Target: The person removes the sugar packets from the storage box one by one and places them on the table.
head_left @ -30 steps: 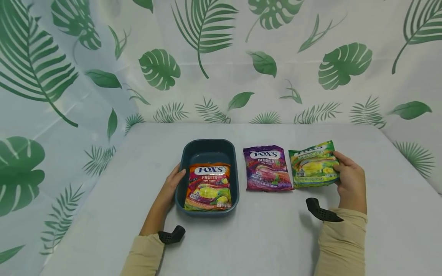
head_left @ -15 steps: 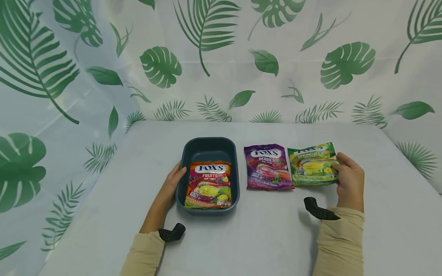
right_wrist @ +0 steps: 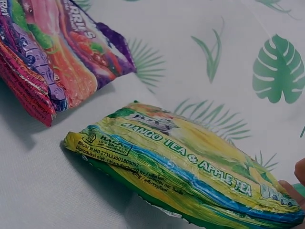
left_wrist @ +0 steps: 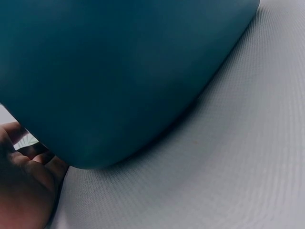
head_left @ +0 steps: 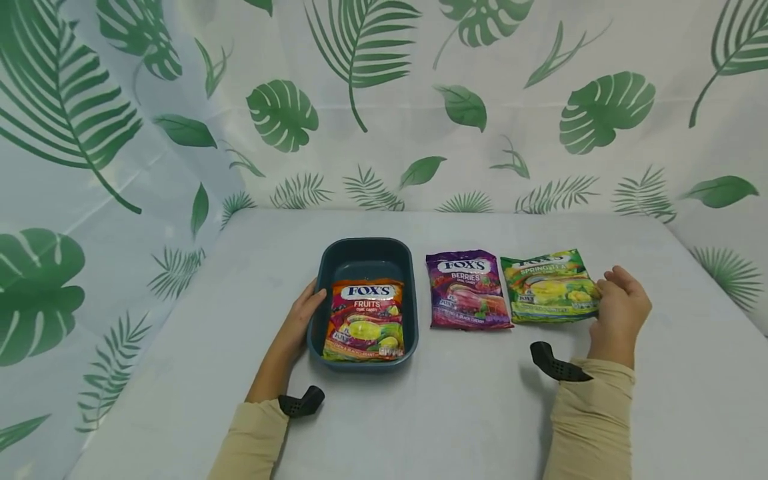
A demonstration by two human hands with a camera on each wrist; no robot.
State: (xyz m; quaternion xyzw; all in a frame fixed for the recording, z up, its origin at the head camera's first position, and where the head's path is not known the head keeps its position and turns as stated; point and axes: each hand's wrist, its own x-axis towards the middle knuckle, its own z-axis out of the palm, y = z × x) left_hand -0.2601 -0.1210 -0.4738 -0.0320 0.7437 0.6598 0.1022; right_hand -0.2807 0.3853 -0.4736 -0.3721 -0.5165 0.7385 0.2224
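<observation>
A dark blue container (head_left: 363,367) holds an orange-red Fox's Fruits pack (head_left: 365,327). My left hand (head_left: 294,327) grips the container's left side, thumb at the rim and the other fingers outside; in the left wrist view, curled fingers (left_wrist: 40,162) show beside the container wall (left_wrist: 119,81). To the right lie a purple Berries pack (head_left: 468,291) and a green-yellow Spring Tea pack (head_left: 549,288). At the green pack's right edge is my right hand (head_left: 621,313), fingers loosely bent. The right wrist view shows its fingertips (right_wrist: 296,183) by the end of the green pack (right_wrist: 190,167).
The purple pack (right_wrist: 62,52) lies close to the left of the green one. A white cloth (head_left: 468,407) covers the table, and a leaf-patterned curtain (head_left: 384,100) stands behind and at the sides. Each wrist carries a black mount (head_left: 558,365).
My right hand has shifted a little to the right, uncovering more of the green pack's right end. My left hand remains on the container, and the Fruits pack still lies inside.
</observation>
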